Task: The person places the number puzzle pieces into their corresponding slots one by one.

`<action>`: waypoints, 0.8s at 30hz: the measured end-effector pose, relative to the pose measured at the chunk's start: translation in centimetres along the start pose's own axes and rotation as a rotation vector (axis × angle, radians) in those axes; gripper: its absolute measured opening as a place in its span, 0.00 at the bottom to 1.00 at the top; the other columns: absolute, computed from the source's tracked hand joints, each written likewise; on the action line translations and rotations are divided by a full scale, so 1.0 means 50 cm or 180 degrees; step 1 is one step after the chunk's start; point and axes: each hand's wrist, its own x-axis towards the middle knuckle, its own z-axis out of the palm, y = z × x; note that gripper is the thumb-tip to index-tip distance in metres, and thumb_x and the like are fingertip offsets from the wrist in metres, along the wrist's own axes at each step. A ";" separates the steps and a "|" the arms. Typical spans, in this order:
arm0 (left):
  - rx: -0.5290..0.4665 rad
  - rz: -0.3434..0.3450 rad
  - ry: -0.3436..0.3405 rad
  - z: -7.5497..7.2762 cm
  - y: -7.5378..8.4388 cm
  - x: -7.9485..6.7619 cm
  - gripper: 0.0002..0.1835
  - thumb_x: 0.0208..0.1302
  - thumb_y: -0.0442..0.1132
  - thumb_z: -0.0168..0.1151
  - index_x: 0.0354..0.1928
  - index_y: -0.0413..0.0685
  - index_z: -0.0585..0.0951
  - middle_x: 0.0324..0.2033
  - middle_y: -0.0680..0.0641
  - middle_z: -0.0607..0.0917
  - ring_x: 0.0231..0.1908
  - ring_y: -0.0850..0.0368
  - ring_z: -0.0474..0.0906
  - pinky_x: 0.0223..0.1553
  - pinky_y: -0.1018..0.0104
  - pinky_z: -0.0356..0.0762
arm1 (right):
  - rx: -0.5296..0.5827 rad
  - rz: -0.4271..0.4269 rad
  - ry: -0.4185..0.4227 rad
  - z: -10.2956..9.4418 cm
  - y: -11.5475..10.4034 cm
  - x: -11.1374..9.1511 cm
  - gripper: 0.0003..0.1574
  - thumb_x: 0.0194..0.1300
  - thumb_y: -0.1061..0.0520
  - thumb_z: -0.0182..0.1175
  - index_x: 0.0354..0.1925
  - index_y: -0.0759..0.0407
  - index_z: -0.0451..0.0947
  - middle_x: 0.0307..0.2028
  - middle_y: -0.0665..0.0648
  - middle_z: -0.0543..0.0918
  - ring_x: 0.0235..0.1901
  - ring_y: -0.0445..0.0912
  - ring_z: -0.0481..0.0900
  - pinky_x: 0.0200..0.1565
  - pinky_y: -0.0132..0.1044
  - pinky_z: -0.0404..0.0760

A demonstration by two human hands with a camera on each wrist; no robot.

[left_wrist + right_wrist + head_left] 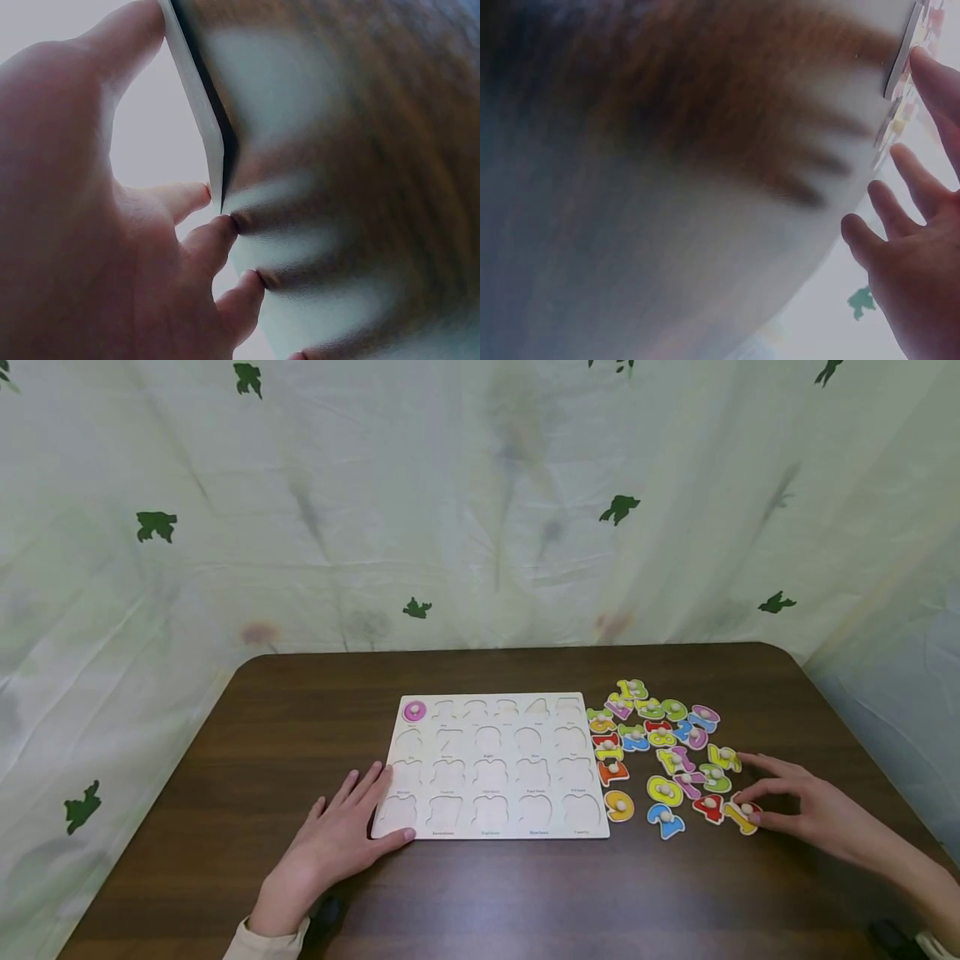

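A white number puzzle board (pixel 465 767) with shaped recesses lies on the table; a round purple piece (pixel 415 711) sits in its far-left recess. My left hand (pixel 333 831) rests at the board's near-left corner, fingers extended along the left edge and thumb on the front edge. In the left wrist view, the fingertips (pixel 212 244) are by the board's edge. To the right of the loose pieces, my right hand (pixel 813 810) pinches a yellow-and-red number piece (pixel 738 818) between thumb and forefinger; its other fingers stretch toward a yellow number piece (pixel 724 757).
Several colourful knobbed number pieces (pixel 664 791) lie scattered right of the board, some touching or overlapping. Nearest the front is a blue piece (pixel 665 821). A brown table (pixel 525 902) supports everything, and a pale curtain (pixel 450 527) with green leaf shapes hangs behind.
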 end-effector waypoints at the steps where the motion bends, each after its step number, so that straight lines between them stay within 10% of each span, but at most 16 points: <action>1: -0.0001 -0.0002 -0.0002 0.000 0.000 0.000 0.55 0.56 0.76 0.55 0.78 0.52 0.54 0.76 0.44 0.53 0.73 0.36 0.47 0.62 0.25 0.45 | -0.0023 -0.0008 0.0012 0.000 0.000 -0.001 0.17 0.53 0.52 0.75 0.39 0.31 0.83 0.64 0.60 0.70 0.65 0.52 0.62 0.48 0.22 0.59; 11: -0.0010 0.0004 0.0004 0.000 -0.001 0.000 0.55 0.56 0.75 0.55 0.78 0.52 0.54 0.76 0.44 0.53 0.73 0.36 0.46 0.62 0.25 0.45 | -0.0037 -0.0071 0.0248 -0.006 -0.010 -0.005 0.18 0.54 0.53 0.75 0.43 0.34 0.83 0.65 0.55 0.70 0.64 0.24 0.53 0.48 0.20 0.57; 24: -0.0025 0.0009 -0.0011 -0.002 0.000 0.000 0.55 0.56 0.75 0.56 0.78 0.51 0.54 0.76 0.44 0.53 0.73 0.36 0.46 0.62 0.25 0.45 | 0.0095 0.0051 0.0431 -0.013 -0.027 -0.004 0.19 0.57 0.57 0.73 0.47 0.42 0.84 0.66 0.54 0.70 0.61 0.19 0.54 0.48 0.14 0.52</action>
